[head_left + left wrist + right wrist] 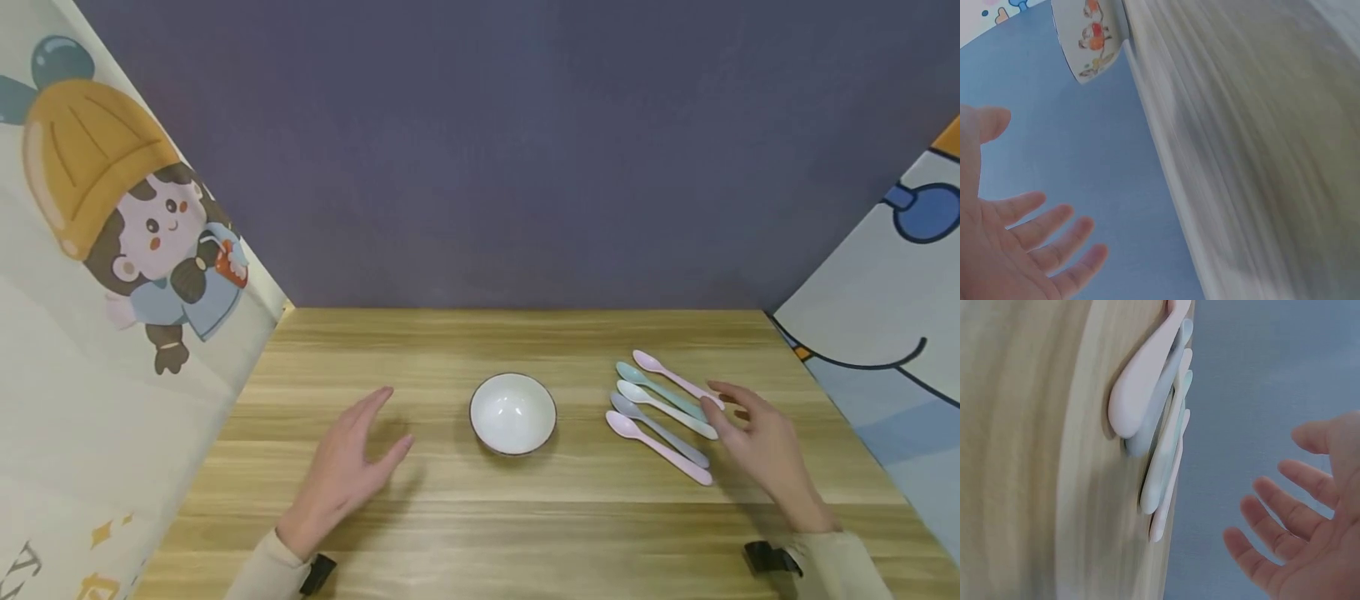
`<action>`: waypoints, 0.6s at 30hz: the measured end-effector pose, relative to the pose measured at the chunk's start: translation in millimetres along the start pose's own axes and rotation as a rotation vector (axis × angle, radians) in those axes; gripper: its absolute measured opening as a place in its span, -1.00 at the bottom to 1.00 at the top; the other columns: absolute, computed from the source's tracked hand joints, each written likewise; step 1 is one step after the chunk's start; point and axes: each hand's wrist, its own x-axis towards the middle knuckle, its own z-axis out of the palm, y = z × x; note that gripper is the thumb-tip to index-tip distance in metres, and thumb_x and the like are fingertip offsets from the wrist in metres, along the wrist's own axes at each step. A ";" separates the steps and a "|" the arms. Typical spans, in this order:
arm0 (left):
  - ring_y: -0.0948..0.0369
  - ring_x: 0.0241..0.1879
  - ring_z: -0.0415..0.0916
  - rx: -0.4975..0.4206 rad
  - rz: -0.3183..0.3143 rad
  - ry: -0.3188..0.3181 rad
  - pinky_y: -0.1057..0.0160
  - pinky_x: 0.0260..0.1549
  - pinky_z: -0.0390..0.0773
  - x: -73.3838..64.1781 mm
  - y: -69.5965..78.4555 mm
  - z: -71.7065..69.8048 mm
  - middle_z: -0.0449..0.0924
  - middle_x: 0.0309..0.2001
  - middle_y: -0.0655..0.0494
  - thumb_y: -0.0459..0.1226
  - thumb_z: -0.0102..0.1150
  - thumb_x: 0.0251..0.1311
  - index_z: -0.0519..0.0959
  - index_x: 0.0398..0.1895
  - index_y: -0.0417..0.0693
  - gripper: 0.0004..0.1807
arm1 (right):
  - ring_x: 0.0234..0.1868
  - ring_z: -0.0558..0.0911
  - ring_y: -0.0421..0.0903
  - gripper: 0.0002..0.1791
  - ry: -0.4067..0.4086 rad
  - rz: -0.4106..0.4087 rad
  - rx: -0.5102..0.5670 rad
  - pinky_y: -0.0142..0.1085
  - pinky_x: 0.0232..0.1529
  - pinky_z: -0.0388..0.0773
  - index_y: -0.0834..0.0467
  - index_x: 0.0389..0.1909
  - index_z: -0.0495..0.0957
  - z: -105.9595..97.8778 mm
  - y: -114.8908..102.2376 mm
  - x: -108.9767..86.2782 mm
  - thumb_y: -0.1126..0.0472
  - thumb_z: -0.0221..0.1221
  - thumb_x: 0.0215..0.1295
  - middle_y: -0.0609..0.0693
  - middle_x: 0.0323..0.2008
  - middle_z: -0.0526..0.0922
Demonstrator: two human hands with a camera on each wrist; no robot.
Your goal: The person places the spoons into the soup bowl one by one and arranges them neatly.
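Note:
A white bowl (pixel 513 414) with a dark rim stands at the middle of the table; the left wrist view shows coloured figures on its outer wall. To its left my left hand (pixel 341 471) hovers with spread fingers, apart from the bowl and holding nothing. Several spoons lie slanted side by side at the right: a far pink spoon (pixel 675 377), a mint spoon (pixel 660 390), a white spoon (pixel 663 408), a grey spoon (pixel 660 429) and a near pink spoon (pixel 660 450). By their handle ends is my right hand (pixel 761 442), its fingers relaxed and nothing in its grasp.
The wood-grain table (pixel 480 533) meets a dark blue-grey wall (pixel 510 167) at its back edge. Cartoon-printed panels flank it, a cream left panel (pixel 112 433) and a white and blue right panel (pixel 862 308).

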 end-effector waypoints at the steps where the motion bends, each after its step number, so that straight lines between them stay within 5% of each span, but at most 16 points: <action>1: -0.19 0.49 0.40 -0.004 0.009 0.006 -0.31 0.47 0.40 0.4 1.0 1.3 0.43 0.53 -0.16 0.06 0.38 0.35 0.35 0.59 -0.13 -0.14 | -0.01 0.68 -0.07 -0.57 -0.003 -0.006 -0.001 -0.79 -0.11 0.33 0.25 0.24 0.67 0.2 1.4 1.9 0.10 0.31 0.50 0.35 0.17 0.72; 4: -0.17 0.49 0.41 -0.006 0.034 0.005 -0.28 0.47 0.41 2.9 4.5 4.9 0.44 0.52 -0.16 0.07 0.39 0.34 0.38 0.57 -0.13 -0.15 | 0.04 0.65 0.24 -0.59 -0.024 -0.014 0.003 -0.80 -0.12 0.33 0.27 0.23 0.66 -0.1 5.1 8.7 0.11 0.30 0.50 0.38 0.19 0.69; 7: -0.17 0.51 0.40 -0.007 0.038 -0.023 -0.29 0.49 0.39 6.2 7.7 7.8 0.43 0.54 -0.16 0.11 0.37 0.34 0.37 0.58 -0.12 -0.14 | 0.08 0.65 0.30 -0.57 -0.058 -0.004 -0.007 -0.75 -0.13 0.37 0.29 0.24 0.64 -1.9 6.0 15.3 0.10 0.28 0.53 0.39 0.24 0.65; 11: -0.17 0.52 0.38 -0.019 0.021 -0.064 -0.29 0.50 0.38 8.9 12.2 10.9 0.41 0.55 -0.14 0.13 0.37 0.33 0.36 0.59 -0.10 -0.11 | 0.11 0.66 0.39 -0.53 -0.105 0.022 -0.028 -0.14 0.00 0.74 0.33 0.26 0.62 -2.7 6.4 21.2 0.06 0.24 0.56 0.44 0.23 0.64; 14: -0.17 0.52 0.39 -0.024 0.025 -0.087 -0.26 0.50 0.39 9.9 15.0 13.4 0.41 0.55 -0.16 0.14 0.37 0.32 0.35 0.59 -0.12 -0.10 | 0.11 0.66 0.42 -0.50 -0.131 0.035 -0.036 0.31 0.07 0.62 0.36 0.28 0.60 -1.0 7.8 24.4 0.05 0.21 0.58 0.48 0.21 0.64; 18: -0.15 0.51 0.40 -0.023 0.042 -0.110 -0.22 0.51 0.40 11.1 17.8 17.4 0.42 0.54 -0.16 0.17 0.38 0.31 0.34 0.60 -0.12 -0.07 | 0.13 0.65 0.44 -0.48 -0.160 0.044 -0.040 0.35 0.09 0.61 0.37 0.30 0.58 1.3 10.8 28.9 0.03 0.19 0.60 0.48 0.22 0.64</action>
